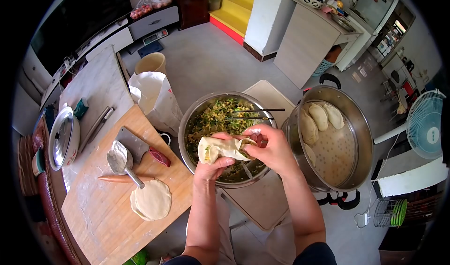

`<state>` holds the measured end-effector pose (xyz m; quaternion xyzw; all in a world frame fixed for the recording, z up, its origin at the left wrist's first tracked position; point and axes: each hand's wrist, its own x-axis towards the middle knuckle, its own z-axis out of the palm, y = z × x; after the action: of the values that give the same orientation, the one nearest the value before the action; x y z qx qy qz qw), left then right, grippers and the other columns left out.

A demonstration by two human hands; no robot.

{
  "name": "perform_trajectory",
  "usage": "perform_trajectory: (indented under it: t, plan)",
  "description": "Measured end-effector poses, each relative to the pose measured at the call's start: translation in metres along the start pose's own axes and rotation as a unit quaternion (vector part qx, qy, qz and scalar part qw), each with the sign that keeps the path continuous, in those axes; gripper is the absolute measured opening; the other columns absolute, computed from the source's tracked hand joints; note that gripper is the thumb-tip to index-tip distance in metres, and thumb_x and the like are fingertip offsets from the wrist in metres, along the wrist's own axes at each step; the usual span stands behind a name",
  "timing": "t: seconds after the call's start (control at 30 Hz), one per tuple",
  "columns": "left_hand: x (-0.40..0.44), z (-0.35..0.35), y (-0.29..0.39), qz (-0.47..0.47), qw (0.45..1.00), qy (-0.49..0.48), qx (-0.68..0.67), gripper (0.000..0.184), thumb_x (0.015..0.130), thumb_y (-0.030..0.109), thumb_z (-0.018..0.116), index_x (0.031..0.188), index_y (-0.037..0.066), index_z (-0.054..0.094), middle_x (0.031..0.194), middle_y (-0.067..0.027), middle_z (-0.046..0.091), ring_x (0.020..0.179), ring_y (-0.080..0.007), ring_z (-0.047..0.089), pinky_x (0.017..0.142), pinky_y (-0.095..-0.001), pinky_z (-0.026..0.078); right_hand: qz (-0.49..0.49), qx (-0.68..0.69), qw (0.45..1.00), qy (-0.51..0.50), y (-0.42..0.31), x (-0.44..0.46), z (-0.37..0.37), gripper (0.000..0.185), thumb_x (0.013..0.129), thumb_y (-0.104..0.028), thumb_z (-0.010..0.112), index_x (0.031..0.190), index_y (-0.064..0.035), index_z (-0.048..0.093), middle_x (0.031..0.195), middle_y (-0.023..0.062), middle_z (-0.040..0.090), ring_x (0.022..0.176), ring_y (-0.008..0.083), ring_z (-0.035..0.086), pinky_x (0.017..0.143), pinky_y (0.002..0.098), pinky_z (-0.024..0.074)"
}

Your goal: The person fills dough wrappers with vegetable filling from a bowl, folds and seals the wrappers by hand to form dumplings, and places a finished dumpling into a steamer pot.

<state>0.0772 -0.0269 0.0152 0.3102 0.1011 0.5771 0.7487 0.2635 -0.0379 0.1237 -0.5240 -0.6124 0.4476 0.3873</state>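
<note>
A folded dough wrapper with green filling [219,149] is held over the front of a steel bowl of chopped filling [206,124]. My left hand [211,167] supports it from below and the left, fingers wrapped round it. At its right end my right hand [269,147] pinches the dough edge, where some filling shows. Dark chopsticks [258,110] lie across the bowl's right side. To the left, flat round wrappers [151,200] lie on a wooden board [93,218]. Several filled dumplings [318,117] sit in a large steamer pot [368,147] at the right.
A cleaver [133,143], a metal scoop of flour [119,158] and a rolling pin [112,178] lie on the board. Behind it stands a white sack [157,98]. A lidded bowl [64,136] is at the far left, a fan [425,124] at the far right.
</note>
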Motion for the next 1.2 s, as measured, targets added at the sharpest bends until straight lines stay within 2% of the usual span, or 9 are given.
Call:
perform_trajectory:
  t: [0.17, 0.27, 0.33, 0.4, 0.43, 0.53, 0.57, 0.8, 1.2]
  plan:
    - [0.002, 0.008, 0.007, 0.003, 1.0, -0.002, -0.029, 0.063, 0.067, -0.008, 0.083, 0.122, 0.004, 0.056, 0.127, -0.0242, 0.061, 0.118, -0.032, 0.061, 0.097, -0.0387, 0.055, -0.052, 0.182, 0.981, 0.049, -0.005, 0.0, -0.007, 0.02, 0.084, 0.004, 0.069, 0.104, 0.0017, 0.065, 0.102, 0.0028, 0.062, 0.088, 0.0098, 0.059, 0.079, 0.0235, 0.0492]
    - [0.001, 0.002, 0.008, 0.01, 1.0, 0.01, -0.021, 0.063, 0.068, -0.004, 0.082, 0.122, 0.005, 0.052, 0.126, -0.0245, 0.06, 0.12, -0.0367, 0.059, 0.102, -0.0452, 0.052, -0.1, 0.15, 0.977, 0.117, 0.019, 0.007, 0.001, 0.009, 0.087, 0.005, 0.067, 0.096, 0.0031, 0.066, 0.097, 0.0033, 0.061, 0.088, 0.0092, 0.059, 0.078, 0.0242, 0.0491]
    - [0.001, -0.001, 0.009, 0.018, 1.0, 0.009, -0.024, 0.063, 0.068, -0.004, 0.082, 0.122, 0.006, 0.051, 0.126, -0.0249, 0.06, 0.119, -0.0371, 0.059, 0.102, -0.0455, 0.052, -0.135, -0.142, 0.965, 0.175, 0.055, 0.018, 0.01, 0.006, 0.083, 0.006, 0.066, 0.08, 0.0016, 0.066, 0.09, 0.0073, 0.062, 0.087, 0.0185, 0.062, 0.078, 0.0286, 0.0497]
    - [0.002, -0.001, 0.01, 0.024, 0.999, 0.008, -0.02, 0.062, 0.068, -0.004, 0.082, 0.122, 0.006, 0.051, 0.126, -0.0251, 0.059, 0.119, -0.0373, 0.059, 0.101, -0.0456, 0.052, -0.199, -0.426, 0.865, 0.174, 0.069, 0.015, 0.024, 0.008, 0.076, 0.009, 0.065, 0.078, 0.0008, 0.066, 0.093, 0.0069, 0.063, 0.094, 0.0241, 0.061, 0.079, 0.0323, 0.0493]
    - [0.002, -0.001, 0.011, 0.027, 0.999, 0.009, -0.016, 0.063, 0.068, -0.003, 0.082, 0.122, 0.006, 0.051, 0.126, -0.0251, 0.059, 0.119, -0.0373, 0.059, 0.101, -0.0456, 0.053, -0.21, -0.421, 0.866, 0.17, 0.07, 0.011, 0.025, 0.019, 0.07, 0.011, 0.061, 0.084, 0.0005, 0.069, 0.1, 0.0068, 0.063, 0.101, 0.0243, 0.06, 0.083, 0.0338, 0.0492]
    - [0.001, -0.001, 0.013, 0.024, 1.0, 0.015, -0.012, 0.063, 0.069, -0.003, 0.083, 0.122, 0.007, 0.051, 0.126, -0.0246, 0.059, 0.119, -0.0366, 0.059, 0.1, -0.0453, 0.053, -0.26, -0.194, 0.919, 0.225, 0.046, 0.013, 0.023, 0.031, 0.072, 0.015, 0.056, 0.093, -0.0004, 0.073, 0.107, 0.0092, 0.06, 0.101, 0.0224, 0.06, 0.084, 0.0319, 0.0492]
    - [0.002, -0.001, 0.013, 0.021, 1.0, 0.014, -0.013, 0.063, 0.069, -0.003, 0.083, 0.122, 0.007, 0.051, 0.126, -0.0243, 0.059, 0.119, -0.0363, 0.059, 0.1, -0.0451, 0.053, -0.255, -0.089, 0.937, 0.223, 0.028, 0.004, 0.023, 0.046, 0.071, 0.019, 0.05, 0.1, -0.0065, 0.075, 0.104, 0.0087, 0.06, 0.1, 0.0261, 0.056, 0.085, 0.0363, 0.0481]
    - [0.001, 0.0, 0.013, 0.02, 0.999, 0.012, -0.033, 0.062, 0.069, -0.007, 0.082, 0.122, 0.006, 0.054, 0.127, -0.023, 0.061, 0.119, -0.0328, 0.059, 0.102, -0.0421, 0.052, -0.343, -0.159, 0.904, 0.201, 0.006, -0.001, 0.028, 0.048, 0.067, 0.019, 0.052, 0.099, -0.0083, 0.076, 0.099, 0.0076, 0.059, 0.095, 0.026, 0.054, 0.081, 0.036, 0.0459]
    - [0.003, 0.004, 0.015, 0.021, 0.999, -0.002, -0.037, 0.058, 0.072, -0.005, 0.08, 0.122, 0.006, 0.053, 0.129, -0.0246, 0.059, 0.119, -0.0337, 0.06, 0.102, -0.0453, 0.052, -0.368, -0.23, 0.887, 0.16, 0.001, 0.001, 0.027, 0.034, 0.072, 0.011, 0.058, 0.096, -0.0052, 0.075, 0.102, 0.0089, 0.061, 0.095, 0.0258, 0.056, 0.083, 0.0353, 0.0468]
